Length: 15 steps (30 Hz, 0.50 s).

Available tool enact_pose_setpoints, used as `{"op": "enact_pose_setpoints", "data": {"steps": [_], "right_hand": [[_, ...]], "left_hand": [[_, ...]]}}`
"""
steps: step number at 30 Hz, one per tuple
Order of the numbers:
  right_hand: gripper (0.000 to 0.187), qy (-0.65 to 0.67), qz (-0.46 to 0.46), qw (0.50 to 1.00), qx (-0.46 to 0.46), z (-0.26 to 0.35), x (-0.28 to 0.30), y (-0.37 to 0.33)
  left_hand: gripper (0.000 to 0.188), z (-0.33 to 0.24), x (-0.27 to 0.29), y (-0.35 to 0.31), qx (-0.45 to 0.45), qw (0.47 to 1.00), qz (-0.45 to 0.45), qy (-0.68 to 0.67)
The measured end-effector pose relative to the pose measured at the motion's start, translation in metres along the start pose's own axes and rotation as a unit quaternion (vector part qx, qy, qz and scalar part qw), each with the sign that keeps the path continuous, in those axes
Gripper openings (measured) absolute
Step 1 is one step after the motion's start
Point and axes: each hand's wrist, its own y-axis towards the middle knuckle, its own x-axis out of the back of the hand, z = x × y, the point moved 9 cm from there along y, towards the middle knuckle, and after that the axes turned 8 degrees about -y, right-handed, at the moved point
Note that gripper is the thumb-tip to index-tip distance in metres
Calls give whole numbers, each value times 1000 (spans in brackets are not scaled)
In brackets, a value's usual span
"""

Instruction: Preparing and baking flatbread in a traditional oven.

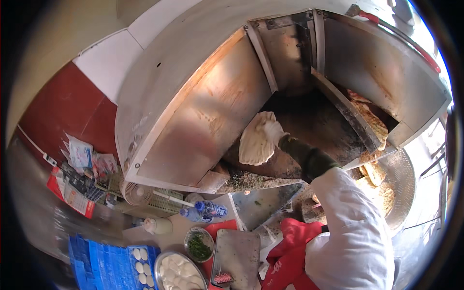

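My right hand point(273, 132), which looks gloved in white, reaches into the opening of a large metal oven. Its fingers close on the upper right edge of a flat, oval sheet of pale dough point(256, 142). The dough hangs over the dark cooking surface point(309, 121); whether it touches that surface I cannot tell. A dark green sleeve cover point(309, 155) wraps my right forearm over a white sleeve. My left hand is out of the picture.
Metal walls point(208, 111) frame the oven. Baked flatbreads lie behind a divider point(345, 110) and in a perforated metal basket point(403, 193). Lower left are a bowl of dough balls point(179, 270), a bowl of chopped greens point(199, 245), a metal tray point(236, 258), plastic bottles point(210, 210) and a small fan point(137, 193).
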Motion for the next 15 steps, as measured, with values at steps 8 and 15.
{"op": "enact_pose_setpoints", "data": {"steps": [8, 15], "right_hand": [[20, -114, -178, 969, 125, 106, -7, -9], [10, -13, -345, 938, -32, -32, 32, 5]], "left_hand": [[41, -83, 71, 29, -74, 996, -47, -22], [43, -124, 93, 21, -91, 994, -44, -36]]}}
